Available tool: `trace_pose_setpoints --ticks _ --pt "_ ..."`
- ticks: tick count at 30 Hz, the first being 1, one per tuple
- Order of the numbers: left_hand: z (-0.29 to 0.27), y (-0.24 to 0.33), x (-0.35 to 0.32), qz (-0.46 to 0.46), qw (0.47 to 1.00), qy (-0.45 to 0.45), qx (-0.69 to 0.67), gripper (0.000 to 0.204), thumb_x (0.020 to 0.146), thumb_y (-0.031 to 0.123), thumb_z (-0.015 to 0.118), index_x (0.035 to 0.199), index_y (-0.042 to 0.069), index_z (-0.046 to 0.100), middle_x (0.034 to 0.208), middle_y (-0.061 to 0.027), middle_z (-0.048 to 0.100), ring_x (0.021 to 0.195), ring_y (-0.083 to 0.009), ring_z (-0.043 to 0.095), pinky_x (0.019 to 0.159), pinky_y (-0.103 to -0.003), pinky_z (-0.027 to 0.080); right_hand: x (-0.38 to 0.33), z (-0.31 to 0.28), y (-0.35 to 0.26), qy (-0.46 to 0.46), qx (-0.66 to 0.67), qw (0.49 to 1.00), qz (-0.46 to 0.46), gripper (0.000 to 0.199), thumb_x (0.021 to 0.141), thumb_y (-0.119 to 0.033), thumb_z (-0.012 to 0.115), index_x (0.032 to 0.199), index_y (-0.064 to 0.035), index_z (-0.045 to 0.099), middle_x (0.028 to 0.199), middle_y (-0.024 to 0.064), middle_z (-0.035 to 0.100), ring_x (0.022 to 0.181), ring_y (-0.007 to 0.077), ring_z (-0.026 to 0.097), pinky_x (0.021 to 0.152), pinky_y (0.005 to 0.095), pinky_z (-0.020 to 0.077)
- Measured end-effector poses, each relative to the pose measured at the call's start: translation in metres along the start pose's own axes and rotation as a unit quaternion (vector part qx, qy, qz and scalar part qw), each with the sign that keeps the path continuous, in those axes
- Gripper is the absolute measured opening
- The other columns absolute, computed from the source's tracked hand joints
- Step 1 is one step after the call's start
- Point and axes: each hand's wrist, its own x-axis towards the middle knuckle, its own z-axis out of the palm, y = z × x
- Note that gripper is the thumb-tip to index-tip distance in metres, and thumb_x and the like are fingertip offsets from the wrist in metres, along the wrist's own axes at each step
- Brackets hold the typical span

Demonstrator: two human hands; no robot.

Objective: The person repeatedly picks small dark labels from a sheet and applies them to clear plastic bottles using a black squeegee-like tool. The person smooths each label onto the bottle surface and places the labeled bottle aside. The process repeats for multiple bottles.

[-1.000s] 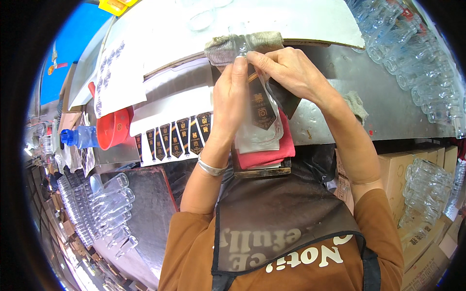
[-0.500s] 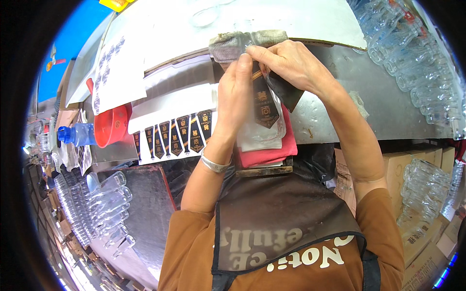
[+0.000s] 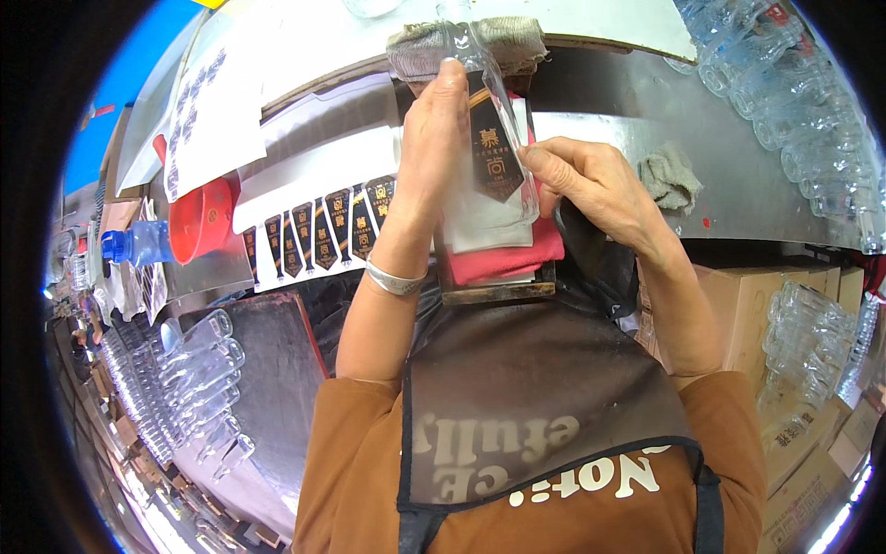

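Both hands on a clear bottle w/ black label, over the steel bench.

Nearest: dark apron (image 3: 544,406) over brown shirt. Left hand (image 3: 434,138) (silver bangle (image 3: 392,280) on wrist) is wrapped around the clear plastic bottle (image 3: 489,120), fingers closed on its side, thumb up near the top. Right hand (image 3: 591,180) touches bottle's right edge, fingers pressed at the black pointed label (image 3: 491,152) — how tight it holds, can't tell. Bottle lies above a red cloth (image 3: 503,263) on a dark block. Left of it, strip of same black labels (image 3: 318,231) on white backing; red funnel (image 3: 198,217) and blue-capped bottle (image 3: 138,245) further left. Grey rag (image 3: 669,175) to the right on bench. Farthest: folded grey towel (image 3: 461,42), rows of empty clear bottles (image 3: 803,111) top right.
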Motion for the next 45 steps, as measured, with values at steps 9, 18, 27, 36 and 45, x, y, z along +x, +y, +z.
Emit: trace_pose_setpoints --ticks 9,18,27,36,45 --pt "-0.010 0.016 -0.078 0.015 0.999 -0.016 0.027 0.064 0.104 0.031 0.054 0.150 -0.008 0.032 0.136 -0.0197 0.055 0.124 -0.0220 0.054 0.103 -0.033 0.042 0.001 0.011 0.014 0.020 0.013 0.999 -0.038 0.047 0.096 -0.036 0.065 0.115 0.0075 0.067 0.080 0.0044 0.066 0.073 0.0078 0.058 0.068 0.0247 0.0469" --pt "-0.012 0.008 -0.079 0.039 0.998 -0.047 -0.004 0.060 0.099 0.006 0.060 0.150 -0.007 0.032 0.149 -0.0235 0.044 0.140 -0.0288 0.043 0.114 -0.039 0.036 0.001 0.015 0.014 0.042 0.004 0.998 -0.044 0.047 0.095 -0.038 0.068 0.112 0.0059 0.068 0.074 0.0018 0.064 0.071 0.0059 0.055 0.065 0.0236 0.0441" --pt "-0.011 0.004 -0.079 0.033 0.999 -0.034 -0.003 0.062 0.098 0.006 0.062 0.150 -0.008 0.032 0.148 -0.0253 0.043 0.140 -0.0308 0.043 0.115 -0.040 0.037 0.000 0.012 0.010 0.035 -0.008 0.999 -0.040 0.045 0.095 -0.036 0.068 0.112 0.0054 0.068 0.075 0.0005 0.063 0.070 0.0052 0.051 0.062 0.0232 0.0419" --pt "-0.007 0.004 -0.078 0.043 0.999 -0.019 0.015 0.062 0.097 0.006 0.062 0.149 -0.009 0.032 0.147 -0.0287 0.043 0.139 -0.0332 0.043 0.115 -0.042 0.036 0.001 0.011 0.015 0.025 0.008 0.998 -0.062 0.043 0.097 -0.036 0.065 0.112 0.0043 0.069 0.083 0.0026 0.068 0.072 0.0067 0.056 0.066 0.0230 0.0454" --pt "-0.007 0.001 -0.079 0.057 0.998 -0.018 0.013 0.062 0.097 0.005 0.062 0.149 -0.009 0.032 0.145 -0.0233 0.048 0.134 -0.0278 0.049 0.111 -0.038 0.041 0.009 -0.010 0.001 0.085 0.232 0.960 -0.133 0.034 0.091 -0.012 0.064 0.122 0.0023 0.062 0.108 0.0097 0.068 0.098 0.0149 0.065 0.089 0.0261 0.0525"
